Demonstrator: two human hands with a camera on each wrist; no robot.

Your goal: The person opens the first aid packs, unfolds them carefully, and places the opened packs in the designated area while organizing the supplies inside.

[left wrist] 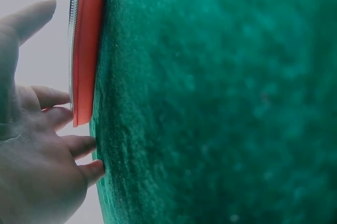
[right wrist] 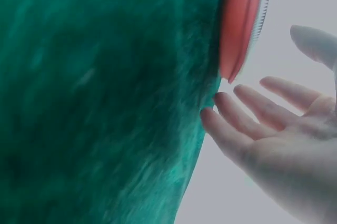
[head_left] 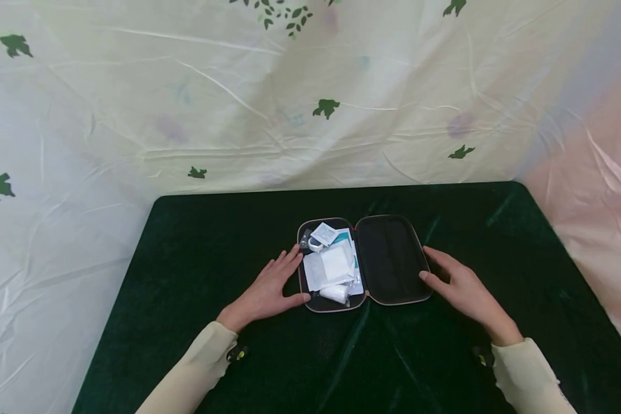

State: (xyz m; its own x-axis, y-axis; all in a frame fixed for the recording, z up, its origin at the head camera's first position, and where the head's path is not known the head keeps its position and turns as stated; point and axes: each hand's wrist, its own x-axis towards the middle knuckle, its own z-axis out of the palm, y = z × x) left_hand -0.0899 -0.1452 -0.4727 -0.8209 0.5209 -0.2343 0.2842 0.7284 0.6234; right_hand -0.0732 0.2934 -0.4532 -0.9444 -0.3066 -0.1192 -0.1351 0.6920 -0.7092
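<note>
A zippered case (head_left: 393, 261) lies unfolded on the table, its dark lining facing up. White packets (head_left: 337, 263) fill its left half, with a small labelled packet (head_left: 324, 233) on top and a white roll (head_left: 334, 293) near the front. My left hand (head_left: 269, 292) rests at the case's left edge, fingers spread. At the right edge is my right hand (head_left: 460, 288), thumb by the rim and fingers loosely extended. The left wrist view shows the case's red zippered side (left wrist: 87, 50) against my fingertips. In the right wrist view, fingertips sit just beside the red side (right wrist: 239, 29).
Dark green velvety cloth (head_left: 212, 247) covers the table. Behind it and along both sides hangs a pale curtain (head_left: 269, 132) with green leaf and bird shapes. A small dark device is strapped at each wrist.
</note>
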